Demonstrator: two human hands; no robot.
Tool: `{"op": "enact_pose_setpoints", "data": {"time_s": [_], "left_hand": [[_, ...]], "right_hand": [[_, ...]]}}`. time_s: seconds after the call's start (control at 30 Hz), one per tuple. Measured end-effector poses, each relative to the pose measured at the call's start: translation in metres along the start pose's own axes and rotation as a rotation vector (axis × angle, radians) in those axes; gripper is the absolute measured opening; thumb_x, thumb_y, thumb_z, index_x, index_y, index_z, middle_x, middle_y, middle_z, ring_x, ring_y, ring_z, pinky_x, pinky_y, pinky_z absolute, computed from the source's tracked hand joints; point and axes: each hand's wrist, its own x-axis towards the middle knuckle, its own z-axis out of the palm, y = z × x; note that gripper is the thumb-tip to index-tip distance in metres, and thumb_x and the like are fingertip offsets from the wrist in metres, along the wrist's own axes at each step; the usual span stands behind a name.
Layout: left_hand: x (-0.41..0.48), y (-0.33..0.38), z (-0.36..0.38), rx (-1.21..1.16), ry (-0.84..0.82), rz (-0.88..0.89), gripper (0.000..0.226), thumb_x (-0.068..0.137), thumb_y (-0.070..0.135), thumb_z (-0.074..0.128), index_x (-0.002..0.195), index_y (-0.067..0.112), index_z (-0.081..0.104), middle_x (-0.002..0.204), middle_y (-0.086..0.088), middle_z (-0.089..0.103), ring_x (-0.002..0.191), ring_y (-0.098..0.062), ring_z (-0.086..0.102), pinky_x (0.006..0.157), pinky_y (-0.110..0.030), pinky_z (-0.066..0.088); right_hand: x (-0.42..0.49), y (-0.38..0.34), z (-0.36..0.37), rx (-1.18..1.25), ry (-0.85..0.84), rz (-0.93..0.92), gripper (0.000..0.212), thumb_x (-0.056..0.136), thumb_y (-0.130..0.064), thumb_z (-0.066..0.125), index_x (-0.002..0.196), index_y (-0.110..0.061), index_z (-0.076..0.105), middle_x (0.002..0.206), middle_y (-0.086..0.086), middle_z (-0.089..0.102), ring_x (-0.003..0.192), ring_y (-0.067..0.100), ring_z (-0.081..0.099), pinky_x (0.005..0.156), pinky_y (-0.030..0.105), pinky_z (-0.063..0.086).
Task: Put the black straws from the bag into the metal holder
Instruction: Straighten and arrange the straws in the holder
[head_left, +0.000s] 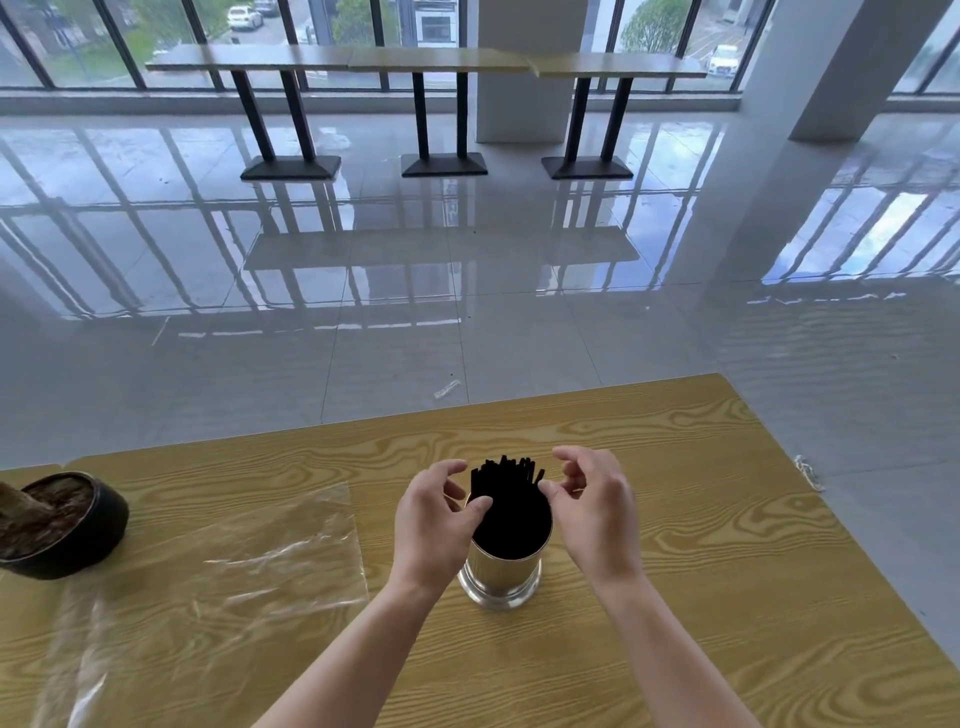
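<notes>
Thin black plastic straws (506, 480) are seen bunched upright in the shiny cylindrical metal holder (503, 569) on the wood-grain surface (701, 545). Clear plastic bag (218, 561) looks emptied. Left hand (434, 525) and right hand (597, 514): each grip loose, nothing held. Task judged nearly done.

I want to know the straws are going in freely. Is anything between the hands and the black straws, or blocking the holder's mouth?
Nothing visible does. The black straws already stand in the metal holder, with the left hand and right hand flanking them, fingertips at the bundle. The clear plastic bag lies flat to the left, well clear of the holder.
</notes>
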Motion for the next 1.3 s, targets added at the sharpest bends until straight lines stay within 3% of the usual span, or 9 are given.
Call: {"op": "enact_pose_setpoints", "data": {"time_s": [0.17, 0.27, 0.4, 0.5, 0.6, 0.7, 0.97, 1.17, 1.3], "left_hand": [[0.002, -0.003, 0.007, -0.043, 0.004, -0.029, 0.018, 0.082, 0.018, 0.079, 0.1, 0.022, 0.078, 0.075, 0.016, 0.071, 0.072, 0.002, 0.066, 0.065, -0.013, 0.049], [0.002, -0.005, 0.011, -0.024, -0.006, 0.003, 0.013, 0.083, 0.015, 0.078, 0.091, 0.025, 0.081, 0.078, 0.017, 0.074, 0.072, 0.002, 0.067, 0.068, -0.022, 0.056], [0.002, -0.013, 0.008, 0.048, 0.081, 0.04, 0.029, 0.082, 0.021, 0.08, 0.11, 0.022, 0.073, 0.083, 0.011, 0.069, 0.069, -0.004, 0.063, 0.065, -0.019, 0.05], [0.001, -0.015, 0.009, 0.142, 0.078, 0.156, 0.04, 0.084, 0.022, 0.078, 0.122, 0.02, 0.068, 0.096, 0.006, 0.069, 0.076, -0.01, 0.062, 0.071, -0.024, 0.051], [0.0, -0.011, 0.015, 0.202, 0.058, 0.241, 0.036, 0.086, 0.02, 0.075, 0.122, 0.019, 0.07, 0.099, 0.006, 0.07, 0.084, -0.015, 0.063, 0.075, -0.027, 0.051], [0.005, -0.008, 0.019, 0.138, 0.103, 0.162, 0.031, 0.086, 0.02, 0.075, 0.117, 0.019, 0.073, 0.092, 0.009, 0.069, 0.076, -0.01, 0.061, 0.072, -0.023, 0.048], [0.019, 0.001, 0.014, 0.016, 0.121, 0.08, 0.026, 0.088, 0.031, 0.071, 0.112, 0.022, 0.074, 0.09, 0.012, 0.067, 0.07, -0.006, 0.061, 0.068, -0.03, 0.054], [0.041, 0.01, 0.014, 0.17, -0.022, 0.048, 0.014, 0.09, 0.031, 0.068, 0.096, 0.023, 0.079, 0.089, 0.011, 0.066, 0.078, -0.008, 0.059, 0.067, -0.024, 0.047], [0.042, 0.013, 0.015, 0.181, -0.001, 0.05, 0.011, 0.09, 0.029, 0.069, 0.089, 0.023, 0.078, 0.087, 0.011, 0.065, 0.076, -0.009, 0.057, 0.063, -0.021, 0.041]], "right_hand": [[0.003, 0.004, 0.007, -0.016, -0.092, 0.024, 0.041, 0.081, -0.011, 0.082, 0.12, -0.011, 0.07, 0.103, 0.002, 0.072, 0.08, 0.009, 0.067, 0.077, 0.034, 0.06], [0.003, -0.001, 0.015, -0.034, -0.142, -0.008, 0.039, 0.083, -0.013, 0.08, 0.12, -0.014, 0.071, 0.104, -0.001, 0.074, 0.089, 0.011, 0.069, 0.083, 0.031, 0.059], [0.003, 0.0, 0.017, -0.055, -0.127, -0.058, 0.046, 0.082, -0.012, 0.081, 0.125, -0.014, 0.066, 0.108, -0.002, 0.069, 0.082, 0.007, 0.066, 0.078, 0.021, 0.057], [0.005, 0.001, 0.016, -0.103, -0.148, -0.118, 0.051, 0.083, -0.01, 0.08, 0.131, -0.01, 0.064, 0.117, 0.001, 0.067, 0.094, 0.013, 0.067, 0.086, 0.026, 0.057], [0.01, -0.002, 0.019, -0.113, -0.179, -0.155, 0.054, 0.083, -0.008, 0.079, 0.134, -0.011, 0.062, 0.122, 0.001, 0.066, 0.102, 0.016, 0.066, 0.091, 0.023, 0.052], [0.015, -0.004, 0.022, -0.132, -0.204, -0.177, 0.05, 0.083, -0.01, 0.078, 0.132, -0.013, 0.065, 0.121, 0.001, 0.07, 0.105, 0.016, 0.067, 0.092, 0.018, 0.047], [0.018, 0.0, 0.017, -0.151, -0.214, -0.203, 0.047, 0.082, -0.013, 0.08, 0.127, -0.013, 0.067, 0.118, 0.001, 0.071, 0.102, 0.015, 0.068, 0.089, 0.022, 0.051], [0.017, -0.001, 0.015, -0.127, -0.214, -0.197, 0.047, 0.083, -0.014, 0.079, 0.128, -0.013, 0.066, 0.118, 0.0, 0.07, 0.099, 0.014, 0.067, 0.088, 0.028, 0.055], [0.018, 0.0, 0.014, -0.114, -0.204, -0.189, 0.046, 0.084, -0.017, 0.079, 0.128, -0.014, 0.066, 0.117, -0.001, 0.07, 0.1, 0.012, 0.066, 0.088, 0.028, 0.054]]}}
